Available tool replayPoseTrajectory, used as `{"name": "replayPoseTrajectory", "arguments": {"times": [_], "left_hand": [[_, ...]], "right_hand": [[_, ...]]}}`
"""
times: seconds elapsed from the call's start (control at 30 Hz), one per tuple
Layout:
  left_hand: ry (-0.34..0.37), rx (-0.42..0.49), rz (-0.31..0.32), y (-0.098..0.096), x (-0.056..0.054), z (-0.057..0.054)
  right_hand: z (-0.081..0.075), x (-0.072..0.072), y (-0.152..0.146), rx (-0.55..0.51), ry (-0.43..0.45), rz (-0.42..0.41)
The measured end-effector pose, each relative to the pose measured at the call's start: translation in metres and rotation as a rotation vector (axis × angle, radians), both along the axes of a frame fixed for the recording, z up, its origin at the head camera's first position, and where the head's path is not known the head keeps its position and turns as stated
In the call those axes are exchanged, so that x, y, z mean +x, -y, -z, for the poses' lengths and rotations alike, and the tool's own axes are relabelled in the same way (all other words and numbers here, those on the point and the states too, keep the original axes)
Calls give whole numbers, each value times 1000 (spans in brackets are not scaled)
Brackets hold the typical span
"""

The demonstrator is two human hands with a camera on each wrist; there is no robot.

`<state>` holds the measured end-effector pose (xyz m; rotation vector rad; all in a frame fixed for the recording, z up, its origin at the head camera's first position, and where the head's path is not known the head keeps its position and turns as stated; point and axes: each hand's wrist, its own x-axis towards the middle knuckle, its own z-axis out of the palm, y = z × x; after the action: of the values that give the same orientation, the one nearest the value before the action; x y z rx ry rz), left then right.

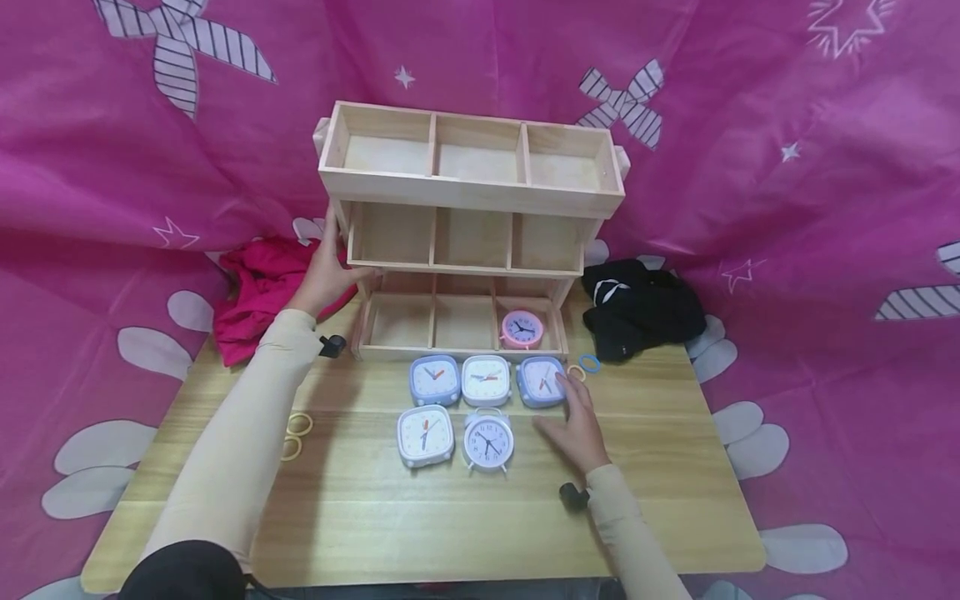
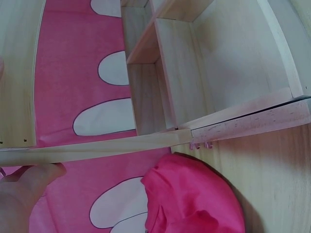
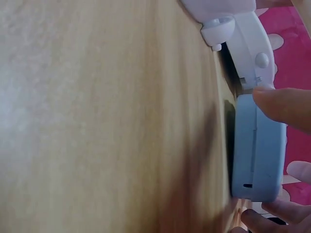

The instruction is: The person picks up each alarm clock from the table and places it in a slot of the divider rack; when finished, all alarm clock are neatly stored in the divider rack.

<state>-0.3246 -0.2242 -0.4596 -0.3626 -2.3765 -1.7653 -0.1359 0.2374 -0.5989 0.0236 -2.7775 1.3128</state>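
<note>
My left hand (image 1: 324,275) holds the left side post of a three-tier wooden shelf (image 1: 472,190). Its thumb (image 2: 46,172) shows along the post in the left wrist view. By the front of the shelf, my right hand (image 1: 577,427) reaches round the right-hand blue alarm clock (image 1: 542,381). Fingertips are at that clock's right edge, and the thumb is spread below it. To its left stand a white clock (image 1: 486,380) and another blue clock (image 1: 435,380). Nearer me are a square white clock (image 1: 425,435) and a round white twin-bell clock (image 1: 488,442).
A round pink clock (image 1: 522,329) sits in the bottom tier's right compartment. Red cloth (image 1: 255,283) lies left of the shelf, black cloth (image 1: 641,308) right. Yellow rings (image 1: 298,423) lie on the left of the table (image 1: 450,533), a blue ring (image 1: 590,362) near the black cloth.
</note>
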Motion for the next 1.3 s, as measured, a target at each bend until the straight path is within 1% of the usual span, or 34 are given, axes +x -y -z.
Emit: {"name": "replayPoseTrajectory", "arguments": {"times": [0.2,0.3,0.4,0.5,0.63,0.77,0.93,1.17,1.3], "left_hand": [[-9,-15,-8,1,-2,-1],[-12,-6,-2,0,-2,1],[-8,0,0,0,-2,1],[4,-2,-3,-1,2,-4],[18,-9,2,-6,12,-17],[6,-4,16,-8,18,-24],[-9,8,23,-8,19,-25],[-7,0,19,-7,17,-22],[-11,-11,8,-4,8,-11]], "right_hand": [[2,-9,9,6,-31,39],[2,-13,14,-3,-35,66],[3,-17,18,-15,-50,87],[4,-21,21,-16,-65,98],[8,-26,23,4,-87,96],[12,-28,22,11,-115,89],[10,-26,20,-19,-127,88],[6,-14,14,-98,-86,126],[1,-5,11,-176,-86,156]]}}
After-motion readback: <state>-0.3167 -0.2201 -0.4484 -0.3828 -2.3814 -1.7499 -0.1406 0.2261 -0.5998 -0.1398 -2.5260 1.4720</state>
